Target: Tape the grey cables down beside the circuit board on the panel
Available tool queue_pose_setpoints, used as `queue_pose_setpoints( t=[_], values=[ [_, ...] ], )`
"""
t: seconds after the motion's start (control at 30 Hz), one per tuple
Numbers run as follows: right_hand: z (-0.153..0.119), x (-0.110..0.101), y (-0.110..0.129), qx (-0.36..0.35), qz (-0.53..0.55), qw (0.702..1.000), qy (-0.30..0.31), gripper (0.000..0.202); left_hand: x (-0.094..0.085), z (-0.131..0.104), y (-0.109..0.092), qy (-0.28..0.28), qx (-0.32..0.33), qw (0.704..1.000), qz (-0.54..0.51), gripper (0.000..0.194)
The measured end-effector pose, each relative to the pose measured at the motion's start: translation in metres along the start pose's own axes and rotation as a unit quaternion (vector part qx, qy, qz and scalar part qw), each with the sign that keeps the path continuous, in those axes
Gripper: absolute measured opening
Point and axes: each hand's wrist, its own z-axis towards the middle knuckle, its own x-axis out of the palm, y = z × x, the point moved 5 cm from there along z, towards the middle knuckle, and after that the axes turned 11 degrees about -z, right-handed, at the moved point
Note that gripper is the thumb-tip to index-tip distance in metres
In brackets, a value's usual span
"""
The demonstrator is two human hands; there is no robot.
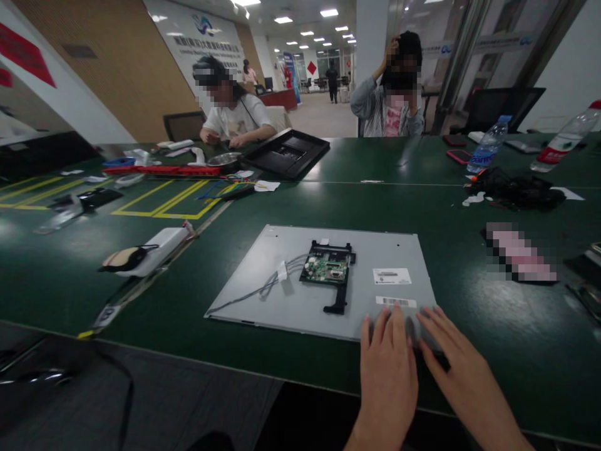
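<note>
A flat grey display panel (253,269) lies back side up on the green table. Near its middle sit a green circuit board (326,269) and a black plastic bracket (342,295). Grey cables (270,285) run from the board to the panel's left corner. My left hand (389,360) rests its outstretched fingers on the near right part of the panel, just below a barcode label (395,302). Beside it, my right hand (457,357) has its fingers extended over the panel's near right corner. Nothing shows gripped in either hand; the fingertips' contact is partly blurred.
A power strip (157,247) lies left of the panel. Farther back are a black monitor shell (291,153), loose wires (230,188) and a metal bowl (225,161). Right are a phone (520,252), black bundled material (519,188) and two bottles (489,145). Two people sit opposite.
</note>
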Motion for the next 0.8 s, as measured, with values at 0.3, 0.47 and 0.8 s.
queue_pose_setpoints(
  t=[0.3, 0.47, 0.8],
  values=[
    [0.012, 0.005, 0.048, -0.048, -0.013, 0.998, 0.044, 0.043, -0.013, -0.009, 0.024, -0.054, -0.032, 0.994, 0.084, 0.042],
    [0.018, 0.001, 0.064, -0.061, -0.039, 0.996, 0.054, 0.045, -0.018, -0.012, 0.033, -0.061, -0.035, 0.992, 0.100, 0.042],
    [0.031, 0.004, 0.094, -0.112, -0.030, 0.990, 0.077, 0.051, -0.033, -0.016, 0.061, -0.063, -0.054, 0.988, 0.131, 0.042]
  ],
)
